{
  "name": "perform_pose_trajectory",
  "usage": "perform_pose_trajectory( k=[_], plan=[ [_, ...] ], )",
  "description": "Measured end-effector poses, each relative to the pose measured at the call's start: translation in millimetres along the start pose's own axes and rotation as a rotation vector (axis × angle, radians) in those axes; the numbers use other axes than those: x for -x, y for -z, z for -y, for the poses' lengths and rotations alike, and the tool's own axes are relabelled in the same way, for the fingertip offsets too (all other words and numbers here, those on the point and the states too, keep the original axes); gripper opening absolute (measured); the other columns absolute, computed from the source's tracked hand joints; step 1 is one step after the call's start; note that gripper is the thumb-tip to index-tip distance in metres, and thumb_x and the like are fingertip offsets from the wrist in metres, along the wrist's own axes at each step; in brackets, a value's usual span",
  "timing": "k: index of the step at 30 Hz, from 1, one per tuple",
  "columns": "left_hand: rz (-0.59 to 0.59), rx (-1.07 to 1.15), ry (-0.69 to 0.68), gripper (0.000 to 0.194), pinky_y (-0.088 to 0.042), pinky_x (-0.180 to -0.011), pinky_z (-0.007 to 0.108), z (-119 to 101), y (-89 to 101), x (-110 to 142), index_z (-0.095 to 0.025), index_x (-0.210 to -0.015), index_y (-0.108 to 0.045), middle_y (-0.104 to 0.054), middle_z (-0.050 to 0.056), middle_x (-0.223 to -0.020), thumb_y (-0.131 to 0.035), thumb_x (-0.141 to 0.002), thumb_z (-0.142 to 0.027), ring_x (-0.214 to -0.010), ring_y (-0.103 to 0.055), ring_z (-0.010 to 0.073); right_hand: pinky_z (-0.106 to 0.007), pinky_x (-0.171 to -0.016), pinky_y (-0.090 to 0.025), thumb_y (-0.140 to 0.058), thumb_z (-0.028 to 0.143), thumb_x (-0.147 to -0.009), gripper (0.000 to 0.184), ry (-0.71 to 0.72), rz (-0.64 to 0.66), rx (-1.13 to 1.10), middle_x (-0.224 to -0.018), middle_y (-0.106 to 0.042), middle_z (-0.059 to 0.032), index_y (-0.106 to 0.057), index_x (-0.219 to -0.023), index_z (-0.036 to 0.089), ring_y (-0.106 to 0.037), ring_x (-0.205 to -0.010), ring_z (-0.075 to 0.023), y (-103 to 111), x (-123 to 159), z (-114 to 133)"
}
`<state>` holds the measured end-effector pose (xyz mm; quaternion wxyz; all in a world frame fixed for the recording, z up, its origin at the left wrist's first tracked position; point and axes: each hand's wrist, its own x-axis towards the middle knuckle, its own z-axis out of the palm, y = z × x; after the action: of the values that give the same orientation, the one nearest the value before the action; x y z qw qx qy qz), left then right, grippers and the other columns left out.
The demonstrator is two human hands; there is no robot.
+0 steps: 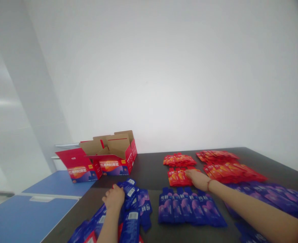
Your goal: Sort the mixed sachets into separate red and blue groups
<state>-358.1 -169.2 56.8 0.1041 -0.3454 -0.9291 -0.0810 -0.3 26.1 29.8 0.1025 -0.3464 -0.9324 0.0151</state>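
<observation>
Dark tabletop [144, 168] against a white wall [164, 74], with a blue table [55, 184] at left. Item: open cardboard box [110, 148], red-printed, flaps up, at the tabletop's far left corner. Item: red sachets [173, 177], in rows and piles, far centre and right. Item: blue sachets [165, 209], 1 tidy row at centre, more spread at right. Item: heap of blue sachets [144, 206], near left, under the left hand [113, 197], which is cupped on top; grip cannot be told. Item: right hand [198, 179], open, fingers [189, 173] extended onto the nearest red sachets, nothing lifted; red bracelet [209, 184] on the wrist.
</observation>
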Motion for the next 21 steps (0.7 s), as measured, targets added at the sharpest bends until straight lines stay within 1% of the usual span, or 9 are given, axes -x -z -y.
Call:
perform_pose_trajectory(
  k=[3,5,7,10,12,14,17,19,21],
  plan=[
    [-0.011,0.032,0.009,0.036,-0.037,-0.084,0.043,4.5,2.1,-2.8,-0.005,-0.113,-0.049,-0.061,0.023,-0.109,-0.027,-0.088,-0.014,-0.108,-0.054,0.0323,-0.035,-0.105,-0.032,-0.042,0.005,-0.074,0.053,0.032,-0.017,-0.010,-0.131,-0.051,-0.0199,-0.053,-0.126,0.003,-0.046,-0.123,-0.0248,-1.0,-1.5,14.5],
    [-0.001,0.057,0.033,0.038,-0.038,-0.084,0.042,7.0,2.9,-5.8,-0.005,-0.114,-0.049,-0.061,0.022,-0.110,-0.023,-0.086,-0.010,-0.109,-0.055,0.0314,-0.034,-0.106,-0.030,-0.043,0.004,-0.072,0.056,0.048,-0.025,-0.018,-0.133,-0.049,-0.0180,-0.052,-0.127,0.005,-0.044,-0.125,-0.0231,-0.9,-2.1,25.0],
    [0.041,0.080,0.052,0.036,-0.039,-0.083,0.043,9.7,3.5,-9.5,-0.005,-0.109,-0.052,-0.063,0.022,-0.105,-0.026,-0.086,-0.012,-0.104,-0.058,0.0316,-0.035,-0.107,-0.029,-0.042,0.005,-0.072,0.058,0.067,-0.037,-0.034,-0.135,-0.048,-0.0165,-0.051,-0.129,0.007,-0.042,-0.126,-0.0222,0.2,-2.7,35.8],
    [0.109,0.108,0.044,0.031,-0.040,-0.083,0.046,13.8,5.5,-14.1,-0.010,-0.096,-0.058,-0.066,0.019,-0.098,-0.031,-0.088,-0.021,-0.096,-0.062,0.0318,-0.036,-0.108,-0.028,-0.042,0.005,-0.071,0.059,0.110,-0.055,-0.081,-0.134,-0.049,-0.0161,-0.049,-0.130,0.007,-0.042,-0.126,-0.0226,3.6,-3.9,51.4],
    [0.123,0.120,0.023,0.031,-0.040,-0.083,0.048,15.7,9.3,-15.2,-0.013,-0.092,-0.059,-0.065,0.017,-0.099,-0.033,-0.089,-0.029,-0.096,-0.062,0.0325,-0.037,-0.109,-0.028,-0.042,0.005,-0.071,0.059,0.137,-0.060,-0.105,-0.135,-0.048,-0.0164,-0.049,-0.130,0.006,-0.042,-0.126,-0.0231,6.0,-5.0,60.2],
    [0.073,0.115,0.016,0.030,-0.041,-0.081,0.046,16.4,16.1,-14.8,-0.013,-0.094,-0.057,-0.063,0.017,-0.104,-0.032,-0.090,-0.029,-0.097,-0.061,0.0326,-0.037,-0.109,-0.027,-0.042,0.005,-0.071,0.060,0.154,-0.068,-0.126,-0.136,-0.047,-0.0169,-0.048,-0.130,0.005,-0.041,-0.127,-0.0233,7.0,-6.4,67.8],
    [-0.132,0.144,-0.009,0.026,-0.043,-0.074,0.036,12.5,32.3,-12.7,-0.012,-0.099,-0.052,-0.061,0.017,-0.104,-0.029,-0.089,-0.019,-0.095,-0.062,0.0287,-0.037,-0.109,-0.028,-0.042,0.005,-0.071,0.059,0.170,-0.106,-0.213,-0.135,-0.047,-0.0167,-0.048,-0.130,0.006,-0.041,-0.127,-0.0226,5.8,-9.7,79.2],
    [-0.236,0.229,-0.070,0.023,-0.041,-0.067,0.030,3.9,45.1,-9.8,-0.014,-0.098,-0.050,-0.063,0.013,-0.094,-0.029,-0.090,-0.019,-0.086,-0.063,0.0244,-0.038,-0.108,-0.029,-0.043,0.007,-0.074,0.055,0.169,-0.146,-0.334,-0.134,-0.049,-0.0170,-0.050,-0.128,0.007,-0.042,-0.126,-0.0223,5.1,-12.9,88.6],
    [-0.222,0.359,-0.175,0.019,-0.039,-0.063,0.027,-11.9,56.0,-3.7,-0.018,-0.095,-0.049,-0.063,0.006,-0.080,-0.031,-0.091,-0.022,-0.074,-0.062,0.0208,-0.039,-0.103,-0.036,-0.046,0.013,-0.078,0.052,0.125,-0.180,-0.532,-0.131,-0.051,-0.0168,-0.048,-0.129,0.009,-0.049,-0.119,-0.0223,7.1,-16.6,99.6]
  ],
)
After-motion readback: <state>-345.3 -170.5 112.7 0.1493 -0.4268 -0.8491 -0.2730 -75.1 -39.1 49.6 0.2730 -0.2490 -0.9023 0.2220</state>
